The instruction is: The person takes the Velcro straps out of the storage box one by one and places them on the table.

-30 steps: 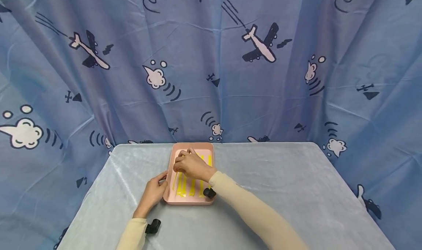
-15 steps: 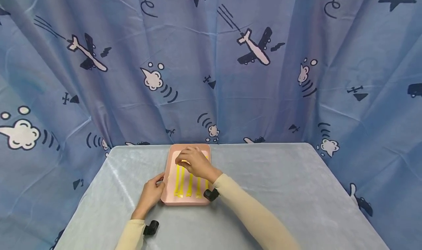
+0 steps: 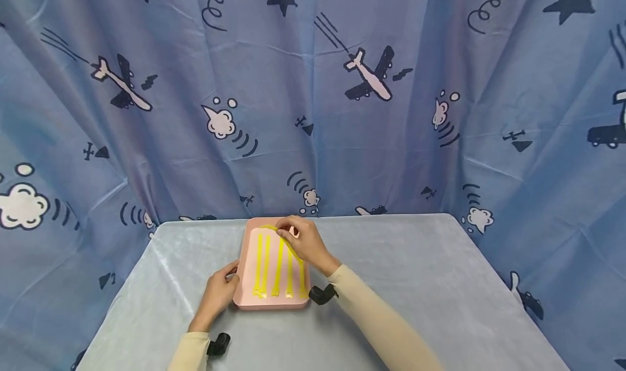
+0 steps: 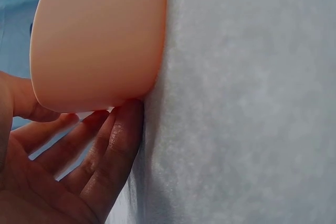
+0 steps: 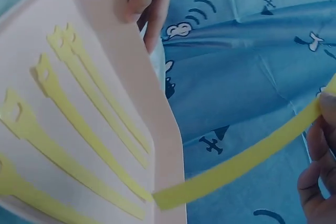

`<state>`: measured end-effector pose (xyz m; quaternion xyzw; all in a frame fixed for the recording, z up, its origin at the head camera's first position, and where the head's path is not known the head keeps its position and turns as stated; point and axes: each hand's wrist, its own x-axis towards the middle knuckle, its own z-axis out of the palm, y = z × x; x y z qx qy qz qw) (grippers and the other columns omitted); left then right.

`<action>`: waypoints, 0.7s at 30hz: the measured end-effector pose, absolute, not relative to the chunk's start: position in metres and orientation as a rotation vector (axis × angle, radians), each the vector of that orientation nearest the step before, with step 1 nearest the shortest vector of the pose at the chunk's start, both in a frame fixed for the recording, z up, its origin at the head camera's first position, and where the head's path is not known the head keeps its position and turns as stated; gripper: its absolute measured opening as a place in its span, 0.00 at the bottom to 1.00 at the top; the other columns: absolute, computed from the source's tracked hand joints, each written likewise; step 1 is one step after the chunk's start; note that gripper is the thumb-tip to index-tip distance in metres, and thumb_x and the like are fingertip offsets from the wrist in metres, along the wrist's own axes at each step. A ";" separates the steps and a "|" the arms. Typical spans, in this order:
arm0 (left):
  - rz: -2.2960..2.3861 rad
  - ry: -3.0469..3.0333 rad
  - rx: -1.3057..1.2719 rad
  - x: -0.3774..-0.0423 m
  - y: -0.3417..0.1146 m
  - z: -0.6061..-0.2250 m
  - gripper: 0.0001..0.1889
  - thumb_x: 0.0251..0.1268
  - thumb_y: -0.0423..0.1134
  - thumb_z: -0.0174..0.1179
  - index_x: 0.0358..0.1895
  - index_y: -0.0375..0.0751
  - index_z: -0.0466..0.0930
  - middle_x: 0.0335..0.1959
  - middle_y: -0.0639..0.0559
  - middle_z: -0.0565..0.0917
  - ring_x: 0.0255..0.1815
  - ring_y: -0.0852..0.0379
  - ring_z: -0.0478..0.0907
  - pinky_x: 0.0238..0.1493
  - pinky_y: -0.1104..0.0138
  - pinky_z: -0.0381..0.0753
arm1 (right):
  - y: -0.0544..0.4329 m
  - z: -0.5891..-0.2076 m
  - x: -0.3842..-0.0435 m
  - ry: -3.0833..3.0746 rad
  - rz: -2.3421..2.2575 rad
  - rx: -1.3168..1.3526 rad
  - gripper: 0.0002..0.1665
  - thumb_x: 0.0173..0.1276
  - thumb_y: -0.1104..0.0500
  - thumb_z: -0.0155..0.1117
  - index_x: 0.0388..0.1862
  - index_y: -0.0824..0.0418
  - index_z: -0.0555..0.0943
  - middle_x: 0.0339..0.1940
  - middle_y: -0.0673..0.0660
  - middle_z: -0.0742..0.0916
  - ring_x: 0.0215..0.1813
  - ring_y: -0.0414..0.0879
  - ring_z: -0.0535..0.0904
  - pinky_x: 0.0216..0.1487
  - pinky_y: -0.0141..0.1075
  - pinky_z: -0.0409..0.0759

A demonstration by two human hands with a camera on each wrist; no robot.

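A shallow pink tray [image 3: 271,307] lies on the table, with several yellow hook-and-loop cable ties [image 5: 86,129] side by side in it, their slotted heads toward the near end. My right hand [image 3: 309,244] is above the tray's far right part, pinching another yellow cable tie [image 5: 241,165] between thumb and fingers. That tie arches, one end hanging over the tray's far edge in the right wrist view. My left hand [image 3: 218,290] grips the tray's left side; in the left wrist view the thumb is at the rim and the fingertips [image 4: 128,116] press against the outer wall.
A grey cloth-covered table [image 3: 391,284] spreads to both sides of the tray. Behind it hangs a blue curtain [image 3: 274,159] printed with planes and clouds. Black wrist cameras [image 3: 323,294] stick out from both sleeves.
My right hand has moved right and up from the tray's left side, carrying the pinched cable tie. The left hand keeps its hold on the tray. The head view has shifted slightly.
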<state>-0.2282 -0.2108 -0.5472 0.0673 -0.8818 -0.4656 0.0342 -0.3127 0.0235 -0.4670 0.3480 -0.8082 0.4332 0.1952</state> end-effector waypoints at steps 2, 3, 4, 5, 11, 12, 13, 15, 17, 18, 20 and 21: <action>-1.431 -2.714 0.213 -0.228 -0.212 -0.546 0.25 0.70 0.34 0.49 0.70 0.38 0.70 0.61 0.38 0.80 0.60 0.44 0.80 0.37 0.70 0.77 | 0.027 -0.466 -0.311 -2.276 1.323 0.911 0.03 0.68 0.59 0.65 0.40 0.55 0.84 0.35 0.50 0.87 0.34 0.38 0.77 0.35 0.30 0.76; -1.427 -2.719 0.218 -0.228 -0.212 -0.546 0.25 0.70 0.34 0.49 0.70 0.38 0.70 0.61 0.38 0.80 0.60 0.43 0.80 0.37 0.71 0.77 | 0.029 -0.466 -0.310 -2.289 1.375 0.877 0.04 0.69 0.59 0.65 0.40 0.55 0.84 0.36 0.50 0.87 0.35 0.38 0.78 0.35 0.29 0.76; -1.426 -2.725 0.221 -0.227 -0.213 -0.546 0.25 0.70 0.34 0.48 0.70 0.38 0.69 0.61 0.38 0.80 0.60 0.43 0.80 0.37 0.71 0.77 | 0.032 -0.466 -0.309 -2.304 1.431 0.842 0.04 0.69 0.59 0.65 0.41 0.55 0.84 0.36 0.51 0.88 0.36 0.39 0.79 0.36 0.29 0.77; -1.428 -2.730 0.225 -0.227 -0.213 -0.546 0.25 0.70 0.34 0.48 0.70 0.38 0.69 0.61 0.38 0.80 0.60 0.44 0.80 0.37 0.71 0.77 | 0.034 -0.466 -0.308 -2.313 1.484 0.807 0.05 0.69 0.59 0.65 0.42 0.56 0.84 0.37 0.52 0.88 0.37 0.39 0.80 0.37 0.29 0.77; -1.435 -2.719 0.212 -0.231 -0.213 -0.545 0.25 0.71 0.35 0.48 0.70 0.37 0.69 0.61 0.38 0.80 0.60 0.44 0.80 0.43 0.64 0.82 | 0.047 -0.456 -0.304 -2.312 1.875 0.585 0.10 0.69 0.60 0.65 0.46 0.63 0.82 0.39 0.60 0.86 0.38 0.42 0.79 0.39 0.31 0.79; -1.435 -2.716 0.209 -0.231 -0.213 -0.544 0.25 0.71 0.35 0.48 0.70 0.38 0.69 0.61 0.38 0.80 0.60 0.44 0.80 0.45 0.62 0.82 | 0.048 -0.455 -0.304 -2.304 1.939 0.543 0.10 0.69 0.60 0.65 0.47 0.64 0.82 0.39 0.61 0.85 0.38 0.44 0.79 0.39 0.32 0.79; -1.429 -2.716 0.206 -0.232 -0.213 -0.544 0.25 0.71 0.35 0.48 0.70 0.38 0.69 0.61 0.38 0.80 0.60 0.44 0.80 0.48 0.61 0.82 | 0.050 -0.455 -0.305 -2.294 1.989 0.509 0.11 0.69 0.61 0.65 0.47 0.64 0.81 0.39 0.61 0.85 0.37 0.45 0.78 0.38 0.32 0.78; -1.425 -2.715 0.207 -0.233 -0.213 -0.544 0.25 0.70 0.35 0.48 0.70 0.37 0.69 0.61 0.38 0.80 0.60 0.43 0.80 0.49 0.60 0.82 | 0.053 -0.457 -0.305 -2.279 2.053 0.453 0.11 0.68 0.61 0.65 0.47 0.66 0.81 0.37 0.60 0.84 0.35 0.47 0.77 0.36 0.34 0.77; -1.420 -2.719 0.212 -0.232 -0.213 -0.545 0.25 0.70 0.35 0.49 0.70 0.37 0.70 0.61 0.38 0.81 0.60 0.44 0.80 0.48 0.61 0.82 | 0.057 -0.464 -0.306 -2.267 2.087 0.416 0.11 0.68 0.61 0.65 0.47 0.65 0.80 0.36 0.56 0.83 0.34 0.47 0.76 0.35 0.34 0.76; -1.418 -2.722 0.216 -0.232 -0.212 -0.545 0.25 0.70 0.35 0.49 0.70 0.37 0.70 0.61 0.38 0.81 0.59 0.44 0.81 0.47 0.62 0.82 | 0.059 -0.466 -0.306 -2.261 2.099 0.396 0.11 0.68 0.62 0.66 0.47 0.65 0.80 0.35 0.55 0.83 0.34 0.46 0.76 0.34 0.33 0.75; -1.416 -2.728 0.223 -0.232 -0.212 -0.545 0.25 0.70 0.35 0.49 0.70 0.37 0.70 0.60 0.38 0.81 0.58 0.45 0.81 0.44 0.65 0.81 | 0.063 -0.469 -0.304 -2.251 2.119 0.370 0.10 0.68 0.62 0.66 0.46 0.65 0.80 0.33 0.54 0.82 0.33 0.44 0.76 0.32 0.32 0.74; -1.418 -2.730 0.227 -0.232 -0.212 -0.545 0.25 0.70 0.35 0.49 0.70 0.37 0.70 0.60 0.38 0.81 0.58 0.45 0.81 0.44 0.66 0.81 | 0.066 -0.470 -0.304 -2.249 2.129 0.354 0.10 0.68 0.62 0.65 0.46 0.65 0.80 0.33 0.53 0.82 0.33 0.45 0.76 0.32 0.31 0.74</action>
